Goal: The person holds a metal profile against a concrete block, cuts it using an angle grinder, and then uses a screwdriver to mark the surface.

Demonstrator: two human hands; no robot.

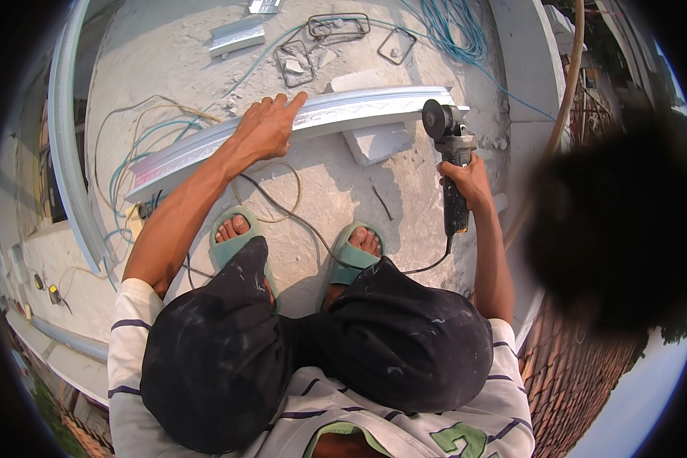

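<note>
My left hand (263,130) grips a long silver metal channel (359,102), which lies across a pale concrete block (375,145). My right hand (472,185) is closed around the body of an angle grinder (456,214). The grinder's disc (433,118) is at the channel's right end; whether it touches the metal I cannot tell. A dark power cord (427,267) runs from the grinder's lower end past my sandalled feet (359,244).
Blue cables (454,38), wire loops (337,24) and short channel pieces (237,42) lie on the concrete floor (160,53). Another long channel (79,195) is at left. A tiled roof (572,359) shows beyond the right edge. A dark blur hides part of the right side.
</note>
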